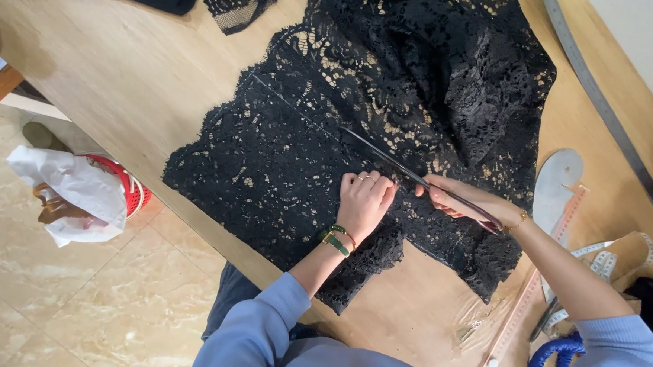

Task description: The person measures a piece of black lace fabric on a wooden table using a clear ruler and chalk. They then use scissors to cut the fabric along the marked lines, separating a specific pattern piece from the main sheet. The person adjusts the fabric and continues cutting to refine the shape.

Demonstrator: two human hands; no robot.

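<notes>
The right hand [467, 200] hides the scissors' [408, 173] handles, and the blades' far tips blur into the black lace [353, 122]. The lace runs off the top edge and covers the table [142, 74] beneath. White paper [74, 191] hides most of the red basket [127, 188]. The ruler [597, 95] is cut off at the right edge.

The lace fabric [325, 154] lies spread on the surface [134, 74], its near edge hanging over the front. The left hand [363, 202] rests flat on it, just left of the right hand [465, 198], whose scissors [400, 168] lie across the lace. A long ruler [597, 95] lies along the surface's right side, a curved template [557, 179] and tape measure [606, 258] right of the lace. A basket [122, 190] stands on the floor [65, 316] to the left.
</notes>
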